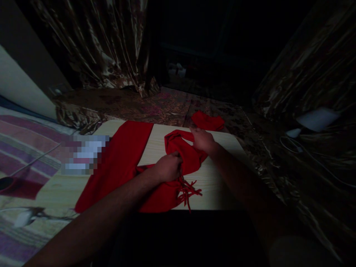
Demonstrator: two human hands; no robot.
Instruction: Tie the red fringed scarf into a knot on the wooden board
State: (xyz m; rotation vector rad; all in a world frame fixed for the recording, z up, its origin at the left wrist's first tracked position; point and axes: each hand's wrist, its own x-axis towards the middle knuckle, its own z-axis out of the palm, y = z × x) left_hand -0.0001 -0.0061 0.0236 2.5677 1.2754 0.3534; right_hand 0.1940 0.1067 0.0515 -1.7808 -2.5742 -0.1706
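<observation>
A red fringed scarf (pixel 116 159) lies across a light wooden table, one wide length running from the far edge to the near left. Its other part is bunched and looped in the middle, with tassels spread near the table's front. My left hand (pixel 169 167) is closed on the scarf just above the fringe. Farther back and to the right, my right hand (pixel 203 140) grips the looped part, its fingertips partly hidden. Beyond the far edge lies more red cloth (pixel 208 120); whether it joins the scarf I cannot tell.
The wooden table (pixel 230 163) bears a blurred-out item (pixel 86 154) at left. Beside it is a striped bed cover (pixel 33 137) with cables and a white plug (pixel 23 218). Patterned curtains (pixel 111 44) hang behind. A white object (pixel 318 118) and a cord are at right.
</observation>
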